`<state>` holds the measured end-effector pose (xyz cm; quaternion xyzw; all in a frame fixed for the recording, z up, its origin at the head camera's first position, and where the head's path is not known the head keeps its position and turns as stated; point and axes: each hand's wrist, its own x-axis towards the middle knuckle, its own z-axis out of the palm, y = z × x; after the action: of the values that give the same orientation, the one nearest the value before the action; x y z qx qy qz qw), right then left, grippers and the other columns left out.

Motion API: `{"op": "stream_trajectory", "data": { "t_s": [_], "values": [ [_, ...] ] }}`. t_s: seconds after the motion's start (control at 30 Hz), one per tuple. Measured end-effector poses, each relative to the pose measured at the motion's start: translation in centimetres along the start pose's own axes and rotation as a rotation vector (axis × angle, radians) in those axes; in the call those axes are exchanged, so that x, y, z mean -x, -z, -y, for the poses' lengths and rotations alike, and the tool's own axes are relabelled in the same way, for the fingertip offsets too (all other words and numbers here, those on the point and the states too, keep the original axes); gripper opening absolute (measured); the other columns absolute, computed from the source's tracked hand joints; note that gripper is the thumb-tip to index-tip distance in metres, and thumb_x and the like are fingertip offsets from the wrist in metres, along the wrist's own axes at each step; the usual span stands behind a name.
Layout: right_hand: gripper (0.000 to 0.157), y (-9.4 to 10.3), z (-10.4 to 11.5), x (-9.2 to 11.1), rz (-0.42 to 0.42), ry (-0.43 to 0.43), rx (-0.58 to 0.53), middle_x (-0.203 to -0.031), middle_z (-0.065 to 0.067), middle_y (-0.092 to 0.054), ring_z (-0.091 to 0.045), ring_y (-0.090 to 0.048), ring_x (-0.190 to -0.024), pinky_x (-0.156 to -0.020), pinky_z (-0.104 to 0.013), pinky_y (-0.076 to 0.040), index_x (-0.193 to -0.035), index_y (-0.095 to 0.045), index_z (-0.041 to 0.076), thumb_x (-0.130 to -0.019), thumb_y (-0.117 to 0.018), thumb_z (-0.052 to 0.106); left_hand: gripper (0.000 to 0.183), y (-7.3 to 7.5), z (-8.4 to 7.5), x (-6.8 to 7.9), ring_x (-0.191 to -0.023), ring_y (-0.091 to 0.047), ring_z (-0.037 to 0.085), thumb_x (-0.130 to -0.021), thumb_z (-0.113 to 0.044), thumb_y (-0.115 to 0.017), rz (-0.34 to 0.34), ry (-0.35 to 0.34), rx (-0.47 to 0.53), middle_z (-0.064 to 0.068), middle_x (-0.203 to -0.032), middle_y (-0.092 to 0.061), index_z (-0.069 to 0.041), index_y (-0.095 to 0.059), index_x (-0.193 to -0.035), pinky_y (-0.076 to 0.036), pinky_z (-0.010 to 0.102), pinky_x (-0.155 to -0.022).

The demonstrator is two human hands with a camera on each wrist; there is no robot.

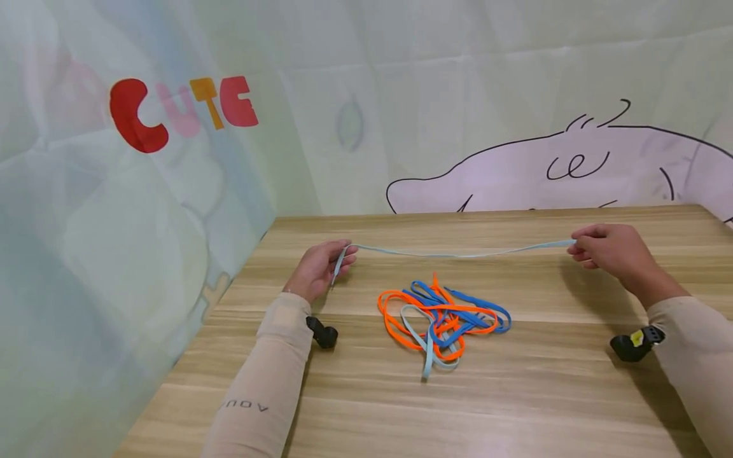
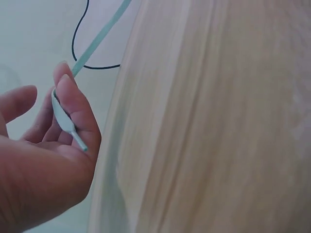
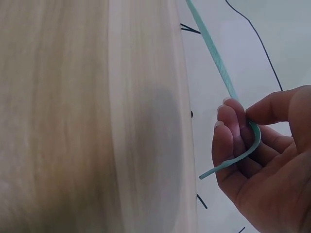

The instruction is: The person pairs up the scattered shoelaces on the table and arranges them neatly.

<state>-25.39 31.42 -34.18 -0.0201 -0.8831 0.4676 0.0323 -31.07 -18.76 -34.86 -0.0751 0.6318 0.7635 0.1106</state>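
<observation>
A pale blue-green flat shoelace [image 1: 452,256] stretches between my two hands above the table, sagging slightly in the middle. On the left, my left hand [image 1: 321,267] holds it near one end between curled fingers. The left wrist view has the thumb standing apart from the lace [image 2: 60,114], whose tipped end hangs across the palm side. My right hand [image 1: 615,251] pinches the other end between thumb and fingers. In the right wrist view, the short tail of the lace [image 3: 218,63] curves below the pinch and across the fingers.
Nearer on the wood-grain table [image 1: 515,407] lies a tangled heap: an orange shoelace [image 1: 469,308], a blue shoelace [image 1: 478,300] and a pale blue-grey shoelace [image 1: 428,356]. A printed cloth backdrop [image 1: 343,159] stands behind and to the left of the table.
</observation>
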Motion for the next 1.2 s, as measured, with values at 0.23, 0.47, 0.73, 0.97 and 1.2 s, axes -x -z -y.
{"op": "stream_trajectory", "data": {
  "t_s": [0.23,0.47,0.73,0.97,1.2],
  "values": [
    [0.038,0.1,-0.2,-0.1,-0.024,0.019,0.023,-0.086,-0.004,-0.07,-0.003,-0.063,-0.071,-0.063,-0.024,-0.056,-0.122,-0.051,-0.016,-0.105,-0.048,0.018,0.045,0.0,0.0,0.0,-0.081,-0.069,0.008,-0.106,-0.02,-0.05,0.04,0.002,-0.003,0.012,-0.128,-0.065,0.0,-0.047,-0.146,-0.053,0.018,-0.067],
    [0.034,0.5,-0.7,-0.2,-0.034,0.035,0.045,-0.09,-0.009,-0.069,-0.002,-0.06,-0.073,-0.063,-0.025,-0.056,-0.118,-0.051,-0.014,-0.104,-0.047,0.017,0.047,0.2,0.2,-0.1,-0.091,-0.068,0.01,-0.108,-0.022,-0.045,0.058,0.011,-0.015,0.017,-0.146,-0.052,-0.002,-0.043,-0.15,-0.054,0.019,-0.072],
    [0.026,0.7,-0.8,-0.5,-0.021,0.062,0.072,-0.095,-0.015,-0.07,-0.004,-0.062,-0.074,-0.063,-0.026,-0.056,-0.114,-0.056,-0.012,-0.102,-0.049,0.009,0.046,0.1,0.2,-0.5,-0.091,-0.069,0.011,-0.107,-0.022,-0.047,0.06,0.038,0.023,0.016,-0.148,-0.049,-0.002,-0.045,-0.148,-0.055,0.02,-0.071],
    [0.026,0.5,-1.0,-0.6,-0.008,0.074,0.084,-0.1,-0.024,-0.071,-0.003,-0.064,-0.073,-0.062,-0.027,-0.056,-0.12,-0.051,-0.012,-0.099,-0.051,0.004,0.045,0.2,0.2,-0.5,-0.09,-0.07,0.011,-0.106,-0.02,-0.049,0.05,0.051,0.043,0.019,-0.149,-0.048,0.001,-0.045,-0.146,-0.055,0.02,-0.071],
    [0.018,0.5,-1.4,-0.7,0.004,0.058,0.144,-0.094,-0.021,-0.07,-0.009,-0.063,-0.074,-0.061,-0.027,-0.054,-0.107,-0.053,-0.013,-0.099,-0.051,0.003,0.046,0.4,0.0,-0.2,-0.095,-0.069,0.012,-0.105,-0.021,-0.049,0.051,0.065,0.037,0.018,-0.149,-0.047,0.002,-0.045,-0.146,-0.055,0.021,-0.072]
  ]
}}
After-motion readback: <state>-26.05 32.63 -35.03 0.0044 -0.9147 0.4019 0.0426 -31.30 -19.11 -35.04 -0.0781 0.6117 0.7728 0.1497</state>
